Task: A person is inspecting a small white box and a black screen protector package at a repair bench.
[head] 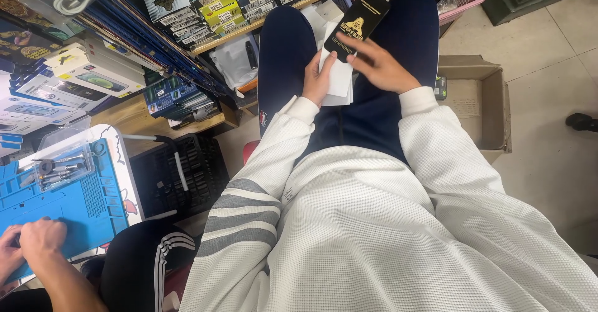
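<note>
My right hand [381, 66] pinches a flat black package [358, 22] with a yellow figure printed on it, holding it above my lap. My left hand [317, 78] grips a stack of white paper sleeves [338, 75] resting on my dark blue trousers between my knees. The black package's lower end overlaps the top of the white stack. Both arms are in white waffle-knit sleeves, the left one with grey stripes.
An open cardboard box [479, 100] sits on the tiled floor at right. Shelves with several small packaged boxes [205, 7] stand ahead. At lower left another person's hands [31, 243] work on a blue repair mat [75, 200] beside a black crate [180, 169].
</note>
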